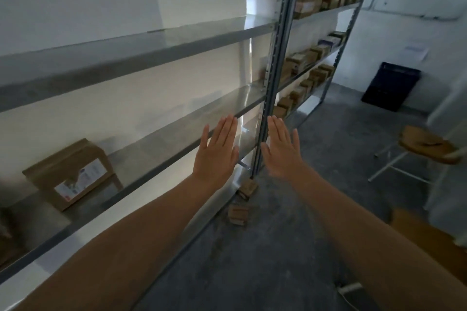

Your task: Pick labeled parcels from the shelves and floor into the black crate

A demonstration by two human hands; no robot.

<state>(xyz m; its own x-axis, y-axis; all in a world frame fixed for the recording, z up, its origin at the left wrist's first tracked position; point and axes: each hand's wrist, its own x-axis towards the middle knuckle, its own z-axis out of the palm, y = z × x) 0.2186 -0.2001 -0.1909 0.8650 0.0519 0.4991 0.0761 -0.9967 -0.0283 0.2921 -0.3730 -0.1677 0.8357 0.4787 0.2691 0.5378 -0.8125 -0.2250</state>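
My left hand (217, 149) and my right hand (281, 148) are stretched out in front of me, flat, fingers straight, holding nothing. A brown cardboard parcel with a white label (73, 174) lies tilted on the near shelf at the lower left, well apart from both hands. Two small brown parcels (240, 212) lie on the floor by the foot of the shelf upright, below my hands. The black crate (391, 87) leans against the far white wall at the right. More brown parcels (302, 60) fill the far shelf unit.
The grey metal shelving (141, 45) runs along the left, with a perforated upright (275, 58) in the middle. A wooden stool (427, 144) with white legs stands at the right on the grey concrete floor. A brown cardboard piece (429, 240) lies at the lower right.
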